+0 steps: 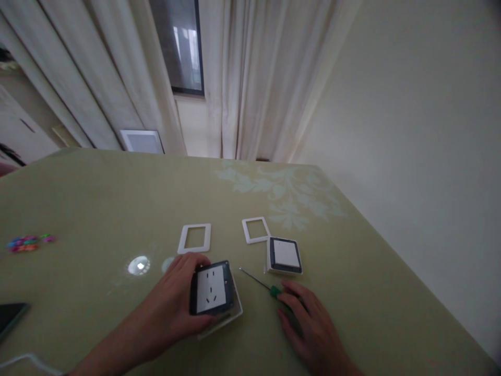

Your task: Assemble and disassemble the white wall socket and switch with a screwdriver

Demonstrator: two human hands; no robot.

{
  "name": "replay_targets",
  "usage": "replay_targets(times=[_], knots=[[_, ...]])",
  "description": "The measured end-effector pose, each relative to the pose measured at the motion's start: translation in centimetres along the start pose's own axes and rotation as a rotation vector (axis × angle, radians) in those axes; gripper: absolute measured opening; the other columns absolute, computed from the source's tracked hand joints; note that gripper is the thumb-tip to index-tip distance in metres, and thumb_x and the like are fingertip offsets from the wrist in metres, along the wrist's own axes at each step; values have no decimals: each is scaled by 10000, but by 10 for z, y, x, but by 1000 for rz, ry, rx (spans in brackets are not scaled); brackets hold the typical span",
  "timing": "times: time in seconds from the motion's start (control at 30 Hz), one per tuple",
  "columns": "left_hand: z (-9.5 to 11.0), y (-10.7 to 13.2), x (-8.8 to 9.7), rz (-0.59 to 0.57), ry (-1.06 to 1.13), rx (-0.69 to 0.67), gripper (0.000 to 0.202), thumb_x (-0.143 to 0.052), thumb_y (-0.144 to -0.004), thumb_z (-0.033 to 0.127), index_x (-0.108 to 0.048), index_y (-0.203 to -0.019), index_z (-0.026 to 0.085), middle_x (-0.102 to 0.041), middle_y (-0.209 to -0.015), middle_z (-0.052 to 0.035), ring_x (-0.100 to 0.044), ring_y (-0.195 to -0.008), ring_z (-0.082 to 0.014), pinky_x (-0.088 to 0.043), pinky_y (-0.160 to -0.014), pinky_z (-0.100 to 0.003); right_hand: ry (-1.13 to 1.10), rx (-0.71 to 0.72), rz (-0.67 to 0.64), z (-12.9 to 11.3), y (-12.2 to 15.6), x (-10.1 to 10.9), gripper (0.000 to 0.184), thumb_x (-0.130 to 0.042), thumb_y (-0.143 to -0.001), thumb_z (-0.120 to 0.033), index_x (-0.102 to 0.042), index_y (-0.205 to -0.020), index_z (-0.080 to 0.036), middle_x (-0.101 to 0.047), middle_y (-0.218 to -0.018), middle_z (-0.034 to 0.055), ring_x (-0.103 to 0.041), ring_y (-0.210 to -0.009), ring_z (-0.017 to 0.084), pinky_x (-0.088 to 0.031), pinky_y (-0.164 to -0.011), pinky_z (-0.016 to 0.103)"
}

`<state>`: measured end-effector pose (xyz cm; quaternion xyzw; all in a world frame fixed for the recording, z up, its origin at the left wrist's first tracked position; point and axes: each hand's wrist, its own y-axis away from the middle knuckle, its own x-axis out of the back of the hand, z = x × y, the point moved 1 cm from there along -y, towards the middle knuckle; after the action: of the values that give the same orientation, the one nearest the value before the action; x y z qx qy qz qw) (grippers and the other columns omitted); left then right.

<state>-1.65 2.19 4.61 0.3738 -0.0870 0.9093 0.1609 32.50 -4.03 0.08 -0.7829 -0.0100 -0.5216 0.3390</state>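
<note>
My left hand [183, 303] is closed around a wall socket [211, 288] with a white face and dark frame. The socket sits askew on a white back box [235, 312], with a gap along its lower right side. On the table, my right hand [309, 324] curls over the handle of a screwdriver [258, 279]; the green collar shows, and its shaft points up and left. Just beyond that hand lies a second unit, a wall switch [285, 254] with a plain white face in a white box. Two white cover frames [207, 238] [245, 230] lie flat farther back.
A green cloth with a pale leaf pattern covers the table [117, 198]. Small colourful pieces [27, 243] lie at the left, above a dark flat object [11, 316] and a white cable [31, 357]. Curtains [258, 78] hang behind; a wall [422, 146] borders the right side.
</note>
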Motion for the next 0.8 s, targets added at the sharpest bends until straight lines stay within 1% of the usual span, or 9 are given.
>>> replay_targets(times=[0.13,0.23,0.27,0.37,0.47,0.57,0.67,0.73,0.8], knots=[[2,2,3,56,58,0,754,-899,-750,312,-535,-1410,313,-699,-1332,-93,-695,-1193,-380,-587,-1011,-556,-53,20,20,0,-1,5,228,-634,-1035,-208,-692,-1255,-224,-753,-1302,142,-763,-1138,280,-659,-958,419],[16,-3,3,146,60,-114,844,-885,-802,307,-461,-1528,387,-647,-1473,-79,-658,-1314,-380,-568,-1084,-558,-325,-69,-20,-8,-19,15,332,-664,-1049,-303,-640,-1379,-278,-726,-1369,113,-726,-1229,267,-619,-1028,402],[23,-7,2,163,66,-152,855,-881,-818,298,-447,-1546,407,-629,-1502,-71,-641,-1346,-373,-564,-1102,-551,-472,-138,-57,-13,-31,18,377,-649,-1065,-383,-607,-1431,-303,-714,-1388,104,-718,-1243,263,-614,-1033,398],[44,-25,1,192,108,-234,807,-868,-852,258,-477,-1539,416,-625,-1496,-61,-624,-1372,-344,-564,-1121,-519,-953,-420,-175,-28,-80,20,489,-554,-1099,-543,-521,-1533,-321,-678,-1438,101,-753,-1051,213,-627,-937,379],[57,-51,5,237,171,-292,750,-886,-860,268,-538,-1511,396,-634,-1488,-68,-621,-1377,-339,-536,-1161,-531,-1215,-516,-223,-37,-137,13,533,-665,-1030,-566,-585,-1453,-251,-714,-1347,103,-730,-1074,230,-606,-972,398],[62,-75,11,309,270,-297,784,-916,-859,329,-545,-1548,388,-597,-1581,-71,-547,-1480,-356,-411,-1271,-589,-1194,-518,-115,-34,-182,6,359,-711,-997,-481,-683,-1238,-217,-755,-1136,68,-714,-1079,247,-591,-971,403],[67,-91,12,404,560,-204,955,-948,-826,379,-454,-1643,395,-436,-1745,-48,-373,-1622,-361,-249,-1356,-602,-1084,-425,-2,-31,-207,4,287,-645,-1035,-443,-686,-1201,-212,-763,-1084,64,-728,-1016,247,-607,-915,408],[73,-97,10,461,934,-104,810,-878,-882,477,-524,-1602,363,-428,-1756,-38,-320,-1654,-347,-213,-1374,-580,-859,-311,124,-34,-214,6,268,-595,-1067,-375,-662,-1265,-208,-763,-1151,86,-730,-1052,248,-601,-941,411],[78,-100,4,423,1353,36,557,-687,-994,596,-681,-1451,276,-547,-1674,-75,-371,-1634,-346,-247,-1369,-565,-556,-114,201,-42,-213,6,321,-559,-1070,-278,-619,-1375,-198,-740,-1280,127,-705,-1177,270,-574,-1029,438]])
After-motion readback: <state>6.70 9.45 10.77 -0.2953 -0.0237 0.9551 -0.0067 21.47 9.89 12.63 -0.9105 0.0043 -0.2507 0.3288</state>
